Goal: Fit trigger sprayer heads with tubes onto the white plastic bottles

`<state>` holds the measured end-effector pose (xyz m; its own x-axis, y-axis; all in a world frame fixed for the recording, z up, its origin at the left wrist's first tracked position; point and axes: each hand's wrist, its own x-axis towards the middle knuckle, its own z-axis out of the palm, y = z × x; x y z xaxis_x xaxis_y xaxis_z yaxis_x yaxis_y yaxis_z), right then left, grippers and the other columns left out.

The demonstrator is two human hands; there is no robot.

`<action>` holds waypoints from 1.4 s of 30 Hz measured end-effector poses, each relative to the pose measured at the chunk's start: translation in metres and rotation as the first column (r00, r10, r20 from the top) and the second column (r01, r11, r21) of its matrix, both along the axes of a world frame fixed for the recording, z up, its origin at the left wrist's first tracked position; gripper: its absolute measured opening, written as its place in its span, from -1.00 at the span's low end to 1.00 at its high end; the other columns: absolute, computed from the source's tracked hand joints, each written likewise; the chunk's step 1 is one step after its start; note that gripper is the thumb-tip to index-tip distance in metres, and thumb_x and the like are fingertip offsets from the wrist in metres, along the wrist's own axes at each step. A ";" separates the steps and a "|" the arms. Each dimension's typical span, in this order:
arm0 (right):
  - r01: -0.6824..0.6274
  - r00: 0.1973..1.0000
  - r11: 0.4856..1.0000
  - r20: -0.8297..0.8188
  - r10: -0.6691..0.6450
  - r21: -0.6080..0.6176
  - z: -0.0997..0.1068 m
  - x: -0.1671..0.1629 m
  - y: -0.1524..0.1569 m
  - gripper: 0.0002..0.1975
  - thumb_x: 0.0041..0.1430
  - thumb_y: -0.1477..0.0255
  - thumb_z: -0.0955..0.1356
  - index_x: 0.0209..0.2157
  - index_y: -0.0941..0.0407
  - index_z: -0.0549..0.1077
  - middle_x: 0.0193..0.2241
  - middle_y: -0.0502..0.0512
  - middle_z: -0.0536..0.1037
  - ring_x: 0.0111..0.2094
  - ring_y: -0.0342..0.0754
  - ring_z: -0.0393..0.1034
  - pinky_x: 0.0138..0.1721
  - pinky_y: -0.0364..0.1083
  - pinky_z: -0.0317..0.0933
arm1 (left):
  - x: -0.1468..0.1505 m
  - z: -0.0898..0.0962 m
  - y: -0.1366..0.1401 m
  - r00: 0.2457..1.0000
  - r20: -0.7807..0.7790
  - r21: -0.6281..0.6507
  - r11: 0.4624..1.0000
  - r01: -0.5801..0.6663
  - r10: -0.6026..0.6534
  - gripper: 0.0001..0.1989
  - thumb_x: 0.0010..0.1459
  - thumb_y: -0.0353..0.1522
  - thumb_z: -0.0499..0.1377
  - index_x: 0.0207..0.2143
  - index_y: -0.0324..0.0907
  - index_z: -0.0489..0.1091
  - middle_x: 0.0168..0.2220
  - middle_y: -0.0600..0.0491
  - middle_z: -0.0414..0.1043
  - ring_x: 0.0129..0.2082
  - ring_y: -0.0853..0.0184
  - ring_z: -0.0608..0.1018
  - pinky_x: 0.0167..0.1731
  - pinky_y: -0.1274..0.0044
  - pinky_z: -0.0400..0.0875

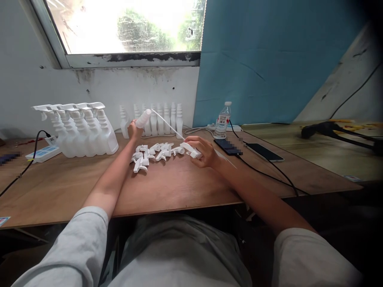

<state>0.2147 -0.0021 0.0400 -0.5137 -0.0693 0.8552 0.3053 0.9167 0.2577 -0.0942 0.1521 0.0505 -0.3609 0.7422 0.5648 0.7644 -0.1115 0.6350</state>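
Note:
My left hand (134, 130) is closed around a white spray bottle (143, 118), tilted with its neck toward the right. In my right hand (206, 151) is a white trigger sprayer head (191, 150), gripped between thumb and fingers. Its thin dip tube (167, 123) points up and left, the tip close to the bottle's neck but apart from it. Between my forearms, a pile of loose white trigger parts (155, 151) lies on the wooden table (179, 187). Behind my left hand stands a row of white bottles (166, 119) without sprayer heads.
Several bottles with sprayer heads (86, 131) stand at the left, beside a power strip (44, 153). A water bottle (222, 121), a dark phone (228, 147) and another phone (263, 152) with black cables are at the right. A window (128, 28) is above.

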 end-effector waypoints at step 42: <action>-0.669 0.740 0.344 -0.631 0.230 -0.659 0.056 -0.074 0.014 -0.62 0.13 0.06 0.40 -0.20 0.03 0.33 -0.35 -0.04 0.50 -0.44 -0.17 0.44 -0.43 -0.13 0.40 | 0.067 0.092 -0.129 0.452 0.125 -0.741 0.220 0.635 -0.883 -0.62 -0.22 -0.36 0.44 -0.28 -0.16 0.49 -0.25 0.00 0.57 -0.17 0.15 0.61 -0.30 0.52 0.54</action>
<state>0.1406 0.0116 0.0961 -0.2779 0.6361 0.7199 -0.3702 0.6206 -0.6913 -0.0272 0.0233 0.1429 0.6617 0.7161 -0.2220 0.6729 -0.4366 0.5972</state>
